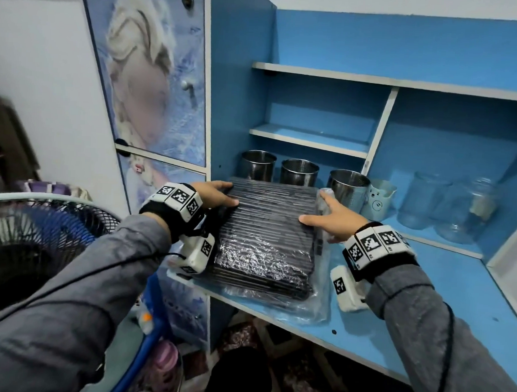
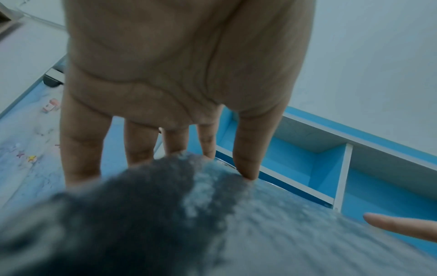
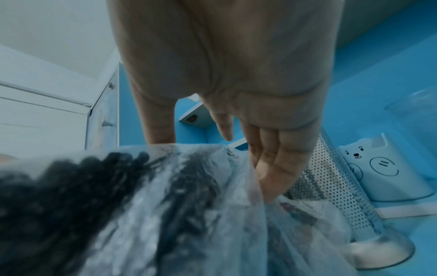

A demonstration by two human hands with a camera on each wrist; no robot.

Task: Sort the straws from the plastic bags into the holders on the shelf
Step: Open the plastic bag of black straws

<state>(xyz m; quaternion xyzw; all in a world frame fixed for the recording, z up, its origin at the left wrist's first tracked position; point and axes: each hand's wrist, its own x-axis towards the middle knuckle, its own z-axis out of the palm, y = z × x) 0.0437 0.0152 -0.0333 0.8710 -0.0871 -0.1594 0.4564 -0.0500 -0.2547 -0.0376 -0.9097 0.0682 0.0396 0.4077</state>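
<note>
A clear plastic bag of black straws (image 1: 267, 235) lies flat on the blue shelf board (image 1: 394, 323). My left hand (image 1: 226, 194) grips its far left corner, thumb on top and fingers over the far edge; up close the left hand (image 2: 196, 162) reaches down over the blurred bag (image 2: 236, 233). My right hand (image 1: 316, 208) holds the bag's right side, thumb on top. In the right wrist view the right hand (image 3: 212, 164) presses curled fingers (image 3: 272, 179) into the plastic (image 3: 165, 205). Three perforated metal holders (image 1: 257, 165) (image 1: 299, 171) (image 1: 349, 185) stand just behind the bag.
A pale bear-face cup (image 1: 378, 199) and two glass jars (image 1: 424, 201) (image 1: 466, 212) stand to the right of the holders. Small blue shelves (image 1: 308, 138) rise behind. A cabinet door (image 1: 155, 79) is on the left, with a floor fan (image 1: 33, 244) below it.
</note>
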